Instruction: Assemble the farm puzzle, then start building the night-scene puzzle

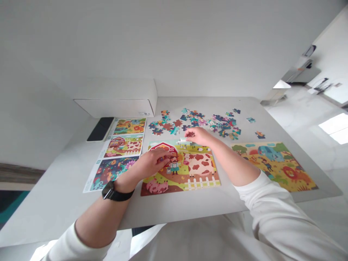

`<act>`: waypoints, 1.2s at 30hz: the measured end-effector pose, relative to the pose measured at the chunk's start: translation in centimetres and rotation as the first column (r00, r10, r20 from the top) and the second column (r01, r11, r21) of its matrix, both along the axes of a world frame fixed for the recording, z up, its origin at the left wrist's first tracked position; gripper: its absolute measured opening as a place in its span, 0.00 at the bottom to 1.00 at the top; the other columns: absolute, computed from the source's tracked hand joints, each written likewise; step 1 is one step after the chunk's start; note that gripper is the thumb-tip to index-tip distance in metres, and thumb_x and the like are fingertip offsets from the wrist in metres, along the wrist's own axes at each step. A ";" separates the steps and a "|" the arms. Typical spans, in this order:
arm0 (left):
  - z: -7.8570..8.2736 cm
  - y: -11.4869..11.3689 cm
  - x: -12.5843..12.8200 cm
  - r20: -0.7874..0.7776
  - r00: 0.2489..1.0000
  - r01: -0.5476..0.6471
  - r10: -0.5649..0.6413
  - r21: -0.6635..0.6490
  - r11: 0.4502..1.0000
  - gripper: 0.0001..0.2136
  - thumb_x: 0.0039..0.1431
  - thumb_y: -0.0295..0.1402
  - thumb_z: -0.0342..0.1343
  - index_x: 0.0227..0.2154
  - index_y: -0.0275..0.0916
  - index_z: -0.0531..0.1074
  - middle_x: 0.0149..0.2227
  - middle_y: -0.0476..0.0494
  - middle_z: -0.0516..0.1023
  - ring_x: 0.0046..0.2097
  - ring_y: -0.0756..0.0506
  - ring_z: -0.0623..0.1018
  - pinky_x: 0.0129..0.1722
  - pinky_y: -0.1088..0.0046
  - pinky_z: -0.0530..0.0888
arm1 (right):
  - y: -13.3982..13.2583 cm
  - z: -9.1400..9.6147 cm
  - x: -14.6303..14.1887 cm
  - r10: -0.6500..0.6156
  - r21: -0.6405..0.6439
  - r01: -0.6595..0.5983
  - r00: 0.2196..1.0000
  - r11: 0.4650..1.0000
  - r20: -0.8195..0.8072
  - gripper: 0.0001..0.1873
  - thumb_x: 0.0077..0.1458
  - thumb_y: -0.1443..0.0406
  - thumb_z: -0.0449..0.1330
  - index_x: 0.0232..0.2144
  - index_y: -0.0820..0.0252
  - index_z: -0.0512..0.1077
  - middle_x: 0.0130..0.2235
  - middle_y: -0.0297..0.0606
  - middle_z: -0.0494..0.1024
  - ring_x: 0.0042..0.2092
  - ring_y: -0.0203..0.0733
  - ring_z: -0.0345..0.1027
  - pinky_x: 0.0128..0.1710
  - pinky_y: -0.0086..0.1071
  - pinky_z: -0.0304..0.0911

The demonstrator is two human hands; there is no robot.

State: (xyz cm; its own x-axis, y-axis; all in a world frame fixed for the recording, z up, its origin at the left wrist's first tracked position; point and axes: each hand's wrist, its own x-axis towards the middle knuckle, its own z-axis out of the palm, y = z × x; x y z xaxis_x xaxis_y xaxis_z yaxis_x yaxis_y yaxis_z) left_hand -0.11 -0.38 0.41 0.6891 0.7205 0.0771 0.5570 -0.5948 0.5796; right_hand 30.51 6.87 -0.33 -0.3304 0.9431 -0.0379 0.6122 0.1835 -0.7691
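A pale puzzle piece (182, 140) sits at the fingertips of the person's right hand (195, 135), pinched between thumb and fingers at the top edge of the farm puzzle (202, 165). The piece lies just left of that hand, over the sky strip and between the red barn roof and the white sheep; whether it touches the picture beneath cannot be told. The left hand (156, 159) lies over the left part of the same puzzle, its fingers loosely bent across the barn beside the farmer, below and to the left of the piece; the fingertips hide what is under them, so it cannot be told whether they grip anything. A dark watch (116, 194) circles the left wrist. The spotted cow, the pig and the white fence show uncovered on the puzzle. Beyond it, loose pieces (194, 119) are scattered over the table (174, 214). To the right lies a second puzzle (274, 166) with an elephant and a lion. To the left lies a printed sheet (123, 146) of three pictures, with a dark phone (101, 129) by its upper left edge and a white box (116, 107) behind.
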 end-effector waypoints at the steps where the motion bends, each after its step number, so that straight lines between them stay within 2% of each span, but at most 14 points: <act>1: 0.0 0.0 0.0 0.004 1.000 0.004 -0.004 0.000 1.000 0.17 0.74 0.38 0.53 0.57 0.47 0.83 0.56 0.41 0.85 0.55 0.40 0.84 0.55 0.64 0.79 | 0.0 -0.2 0.1 -0.007 0.005 0.007 1.000 1.000 0.003 0.05 0.59 0.70 0.71 0.38 0.56 0.81 0.38 0.36 0.85 0.41 0.41 0.78 0.45 0.34 0.70; 7: -0.1 -0.1 0.0 -0.010 1.000 -0.015 0.015 -0.001 1.000 0.17 0.74 0.37 0.53 0.59 0.48 0.82 0.55 0.42 0.86 0.53 0.40 0.84 0.54 0.65 0.79 | 0.1 -0.5 -0.1 0.017 0.025 -0.018 0.999 1.000 0.047 0.05 0.59 0.70 0.71 0.37 0.56 0.82 0.37 0.34 0.85 0.40 0.39 0.78 0.44 0.32 0.69; 18: 0.3 -0.4 0.2 -0.022 1.000 -0.020 0.020 -0.004 1.000 0.18 0.74 0.38 0.52 0.59 0.47 0.82 0.55 0.41 0.85 0.55 0.39 0.83 0.58 0.64 0.79 | -0.5 -0.4 -0.5 0.025 0.179 -0.071 0.969 0.981 0.247 0.05 0.60 0.69 0.73 0.38 0.55 0.84 0.40 0.37 0.86 0.40 0.41 0.77 0.42 0.33 0.65; 21: 0.3 -0.4 0.2 -0.026 0.999 -0.021 0.021 -0.001 1.000 0.18 0.74 0.38 0.53 0.59 0.48 0.82 0.56 0.42 0.85 0.56 0.39 0.83 0.58 0.63 0.78 | -0.4 -0.4 -0.4 0.034 0.220 -0.096 0.962 0.971 0.269 0.04 0.60 0.69 0.72 0.38 0.55 0.84 0.42 0.38 0.86 0.41 0.42 0.76 0.42 0.33 0.64; 24: 0.3 -0.3 0.1 -0.029 0.999 -0.029 0.029 0.005 1.000 0.18 0.74 0.38 0.53 0.59 0.48 0.82 0.57 0.42 0.84 0.57 0.39 0.83 0.58 0.63 0.78 | -0.2 -0.1 0.2 0.005 0.237 -0.068 0.966 0.969 0.257 0.05 0.63 0.69 0.70 0.38 0.54 0.85 0.42 0.38 0.86 0.42 0.42 0.77 0.44 0.34 0.65; 29: 0.3 -0.3 0.2 -0.028 0.999 -0.019 0.019 -0.005 1.000 0.17 0.74 0.38 0.53 0.58 0.48 0.82 0.57 0.42 0.84 0.58 0.39 0.82 0.58 0.64 0.78 | -0.2 0.6 0.7 -0.022 0.178 -0.018 0.975 0.984 0.220 0.04 0.62 0.68 0.70 0.37 0.54 0.85 0.41 0.36 0.87 0.40 0.41 0.78 0.43 0.34 0.66; 33: 0.4 -0.4 0.2 -0.019 0.999 -0.026 0.025 -0.006 1.000 0.17 0.74 0.37 0.53 0.58 0.48 0.83 0.57 0.42 0.84 0.57 0.39 0.83 0.58 0.63 0.78 | -0.7 0.7 0.2 0.031 0.066 -0.054 0.952 0.996 0.304 0.04 0.58 0.69 0.74 0.33 0.55 0.83 0.35 0.34 0.86 0.36 0.40 0.77 0.36 0.32 0.63; 36: 0.4 -0.4 0.2 -0.014 1.000 -0.024 0.024 -0.002 1.000 0.17 0.73 0.36 0.53 0.58 0.48 0.83 0.57 0.42 0.84 0.57 0.39 0.83 0.59 0.63 0.78 | -0.9 1.0 -0.1 0.028 0.049 -0.047 0.943 0.998 0.332 0.05 0.57 0.69 0.74 0.32 0.55 0.82 0.36 0.34 0.86 0.35 0.40 0.76 0.35 0.32 0.62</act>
State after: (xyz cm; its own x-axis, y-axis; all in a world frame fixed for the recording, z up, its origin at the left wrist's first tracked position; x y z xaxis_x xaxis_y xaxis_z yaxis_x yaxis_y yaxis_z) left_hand 0.10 -0.76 0.85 0.6723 0.7373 0.0660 0.5792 -0.5794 0.5734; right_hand 30.45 5.93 0.64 -0.3430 0.9340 -0.0997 0.8226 0.2475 -0.5119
